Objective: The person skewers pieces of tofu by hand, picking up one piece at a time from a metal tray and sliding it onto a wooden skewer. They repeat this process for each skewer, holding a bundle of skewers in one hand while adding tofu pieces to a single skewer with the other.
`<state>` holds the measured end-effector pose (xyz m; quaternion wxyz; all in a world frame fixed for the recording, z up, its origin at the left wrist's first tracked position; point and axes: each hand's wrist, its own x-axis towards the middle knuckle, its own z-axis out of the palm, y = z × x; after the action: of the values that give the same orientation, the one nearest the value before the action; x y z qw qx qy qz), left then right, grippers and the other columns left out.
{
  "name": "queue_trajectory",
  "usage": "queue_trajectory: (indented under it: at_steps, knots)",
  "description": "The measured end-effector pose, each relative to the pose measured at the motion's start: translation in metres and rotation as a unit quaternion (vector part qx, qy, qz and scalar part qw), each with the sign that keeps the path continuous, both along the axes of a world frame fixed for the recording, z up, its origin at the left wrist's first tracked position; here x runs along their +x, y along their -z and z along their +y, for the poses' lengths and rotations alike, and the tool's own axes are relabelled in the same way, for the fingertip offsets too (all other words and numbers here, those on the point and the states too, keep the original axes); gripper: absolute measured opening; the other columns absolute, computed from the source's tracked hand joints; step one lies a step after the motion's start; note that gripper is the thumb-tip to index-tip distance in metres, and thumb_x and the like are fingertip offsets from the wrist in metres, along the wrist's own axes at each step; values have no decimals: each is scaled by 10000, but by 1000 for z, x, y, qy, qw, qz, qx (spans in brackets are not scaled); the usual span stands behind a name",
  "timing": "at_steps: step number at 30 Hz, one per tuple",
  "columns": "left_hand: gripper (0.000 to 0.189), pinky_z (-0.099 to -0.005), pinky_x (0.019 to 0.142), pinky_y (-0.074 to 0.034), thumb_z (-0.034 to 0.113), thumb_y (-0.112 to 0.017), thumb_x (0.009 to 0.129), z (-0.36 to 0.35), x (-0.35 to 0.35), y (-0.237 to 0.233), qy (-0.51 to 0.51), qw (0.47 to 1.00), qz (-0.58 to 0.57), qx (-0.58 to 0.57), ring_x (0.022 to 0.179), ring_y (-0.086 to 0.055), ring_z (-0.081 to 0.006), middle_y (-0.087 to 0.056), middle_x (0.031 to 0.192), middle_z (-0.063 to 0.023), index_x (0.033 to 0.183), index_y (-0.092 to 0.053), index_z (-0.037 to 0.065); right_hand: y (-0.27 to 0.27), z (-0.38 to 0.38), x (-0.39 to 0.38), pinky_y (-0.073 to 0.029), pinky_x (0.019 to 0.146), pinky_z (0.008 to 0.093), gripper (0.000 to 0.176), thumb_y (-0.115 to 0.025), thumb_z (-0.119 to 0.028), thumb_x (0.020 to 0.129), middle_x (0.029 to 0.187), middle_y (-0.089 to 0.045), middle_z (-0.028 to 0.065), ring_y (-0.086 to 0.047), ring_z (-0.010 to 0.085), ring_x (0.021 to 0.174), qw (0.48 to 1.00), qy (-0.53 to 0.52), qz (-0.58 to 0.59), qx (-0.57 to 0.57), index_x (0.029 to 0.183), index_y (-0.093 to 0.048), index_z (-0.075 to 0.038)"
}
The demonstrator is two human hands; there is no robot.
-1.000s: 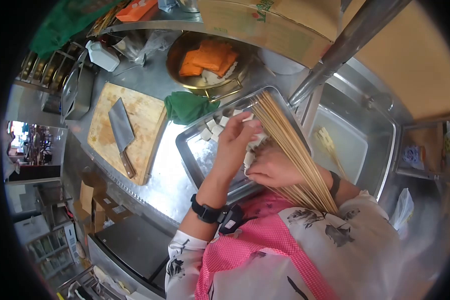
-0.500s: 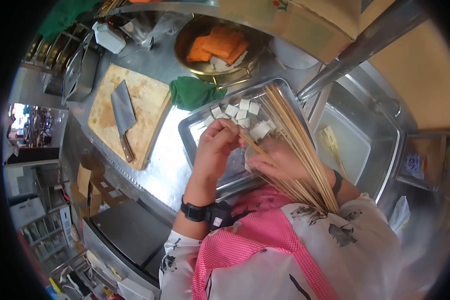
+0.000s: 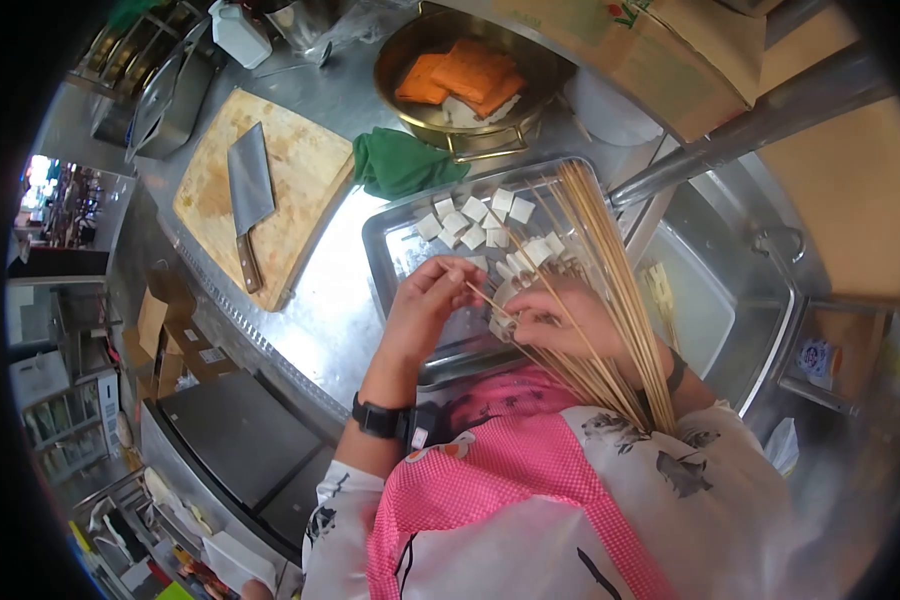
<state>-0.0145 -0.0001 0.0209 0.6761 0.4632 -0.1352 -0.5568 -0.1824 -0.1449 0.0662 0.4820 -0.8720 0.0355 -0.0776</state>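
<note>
Over a metal tray (image 3: 378, 262), my left hand (image 3: 422, 305) pinches one end of a thin bamboo skewer (image 3: 487, 299) between thumb and fingertips. That skewer runs to the curled fingers of my right hand (image 3: 570, 320), which are closed around its other part; their exact grip is partly hidden. White cubes (image 3: 473, 210) lie loose beyond my hands, and more white pieces (image 3: 530, 253) sit close by my right hand. A thick bundle of bamboo skewers (image 3: 610, 260) slants along the tray's right side and past my right forearm. Another skewer crosses the back of my right hand.
A cleaver (image 3: 251, 180) rests on a wooden cutting board (image 3: 310, 165) at left. Behind the tray are a green cloth (image 3: 402, 163) and a brass pan (image 3: 395, 105) with orange slabs (image 3: 462, 78). To the right are a sink (image 3: 705, 290), a metal pipe (image 3: 730, 130) and a cardboard box (image 3: 660, 65).
My left hand has moved down slightly, away from the loose cubes. A single skewer now shows between my two hands. The camera view has shifted a little.
</note>
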Motion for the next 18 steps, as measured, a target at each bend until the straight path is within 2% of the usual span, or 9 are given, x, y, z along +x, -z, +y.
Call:
queue_trajectory:
  at_steps: [2,4,5,7,8,11,14,17,18]
  knots:
    - [260,-294,758,-474,246,-480,937,-6,5,29,-7,993,-110,36,845,-587,-160,-607,978,-90,1037,-570,23,-3,-2,1,-430,639,364,192,-586,-196,815,660,-579,111,-568,274,656,999,-12,37,22,882,-620,-19]
    - [360,-284,760,-469,290,-402,968,-12,10,49,-5,970,-224,94,859,-583,-149,-608,995,-85,1090,-569,-5,2,-1,1,-423,626,372,193,-596,-169,797,642,-564,112,-561,275,647,998,10,49,39,903,-603,-9]
    - [364,-293,757,-473,293,-402,966,-15,12,59,5,947,-291,139,857,-591,-166,-609,998,-103,1089,-571,-6,5,0,0,-420,620,375,198,-601,-156,788,633,-557,112,-557,276,642,997,21,56,47,914,-594,-4]
    - [372,-313,749,-480,298,-403,961,-23,10,75,28,880,-417,226,854,-606,-201,-611,1004,-138,1086,-573,-8,9,-1,-3,-445,647,356,236,-598,-118,783,699,-590,102,-587,251,699,995,32,55,78,990,-590,-6]
    - [277,-439,736,-471,270,-480,899,-26,3,80,-4,797,-563,219,828,-583,-390,-584,955,-193,1037,-561,43,10,-2,-4,-457,660,346,265,-596,-99,780,732,-607,97,-602,239,727,993,38,53,93,1028,-588,-7]
    - [340,-419,709,-485,269,-588,834,-35,-10,81,53,714,-629,301,832,-600,-372,-596,948,-208,1075,-565,31,15,0,-3,-423,606,382,280,-587,-128,783,638,-553,124,-549,288,635,997,48,-16,58,1023,-552,10]
    - [333,-429,698,-487,251,-641,789,-39,-11,86,61,713,-639,281,816,-597,-390,-602,914,-197,1014,-546,25,15,-4,-4,-456,672,368,303,-594,-108,772,745,-603,111,-591,277,733,999,30,37,18,1059,-573,-12]
    - [255,-381,641,-501,193,-647,794,-36,-9,88,45,741,-612,273,783,-632,-303,-617,912,-168,945,-520,31,13,-3,-5,-451,688,379,306,-601,-120,767,743,-592,114,-578,290,733,998,40,51,23,1053,-577,-14]
    - [229,-361,633,-507,159,-643,799,-33,-6,90,29,791,-548,271,778,-635,-273,-620,920,-157,935,-510,32,12,-3,-5,-449,690,381,305,-596,-127,771,746,-589,116,-576,289,736,997,41,54,21,1053,-575,-13]
